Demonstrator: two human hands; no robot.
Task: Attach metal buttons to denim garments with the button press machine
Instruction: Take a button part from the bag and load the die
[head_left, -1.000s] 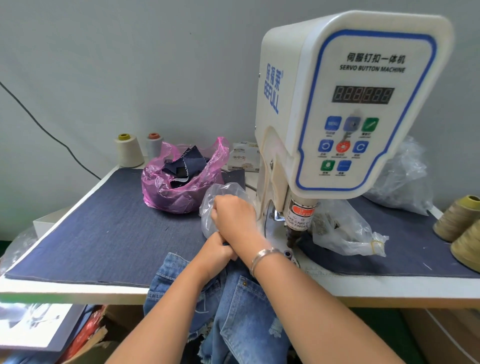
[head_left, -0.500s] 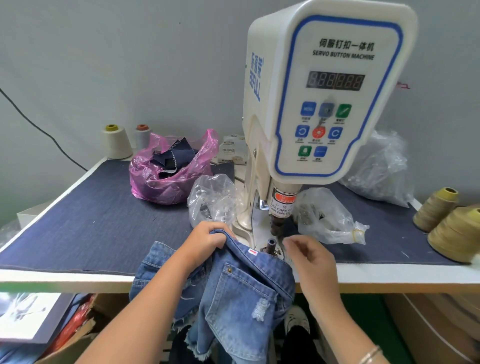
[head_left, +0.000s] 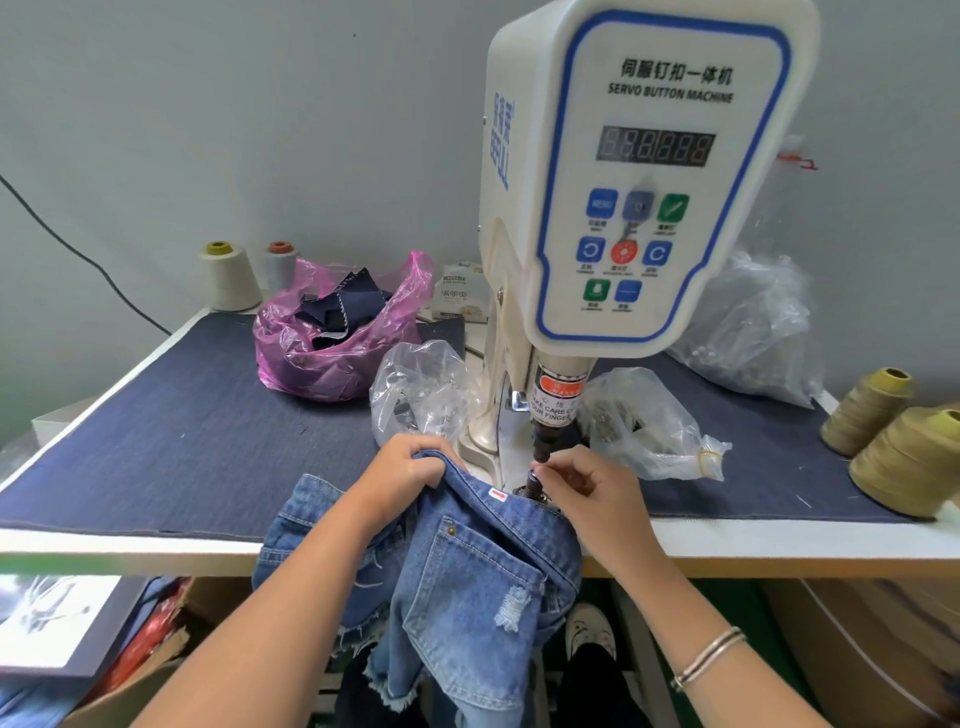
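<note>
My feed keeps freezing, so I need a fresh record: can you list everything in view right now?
White servo button machine: one, centre.
Blue denim shorts: one, front table edge.
Pink plastic bag of dark fabric scraps: one, left of machine.
Clear plastic bags: three, around machine.
Olive thread cones: two, right edge.
Pale thread cones: two, back left.
Navy cloth-covered table: one.
Left hand: grips the waistband.
Right hand: fingertips at lower die.
</note>
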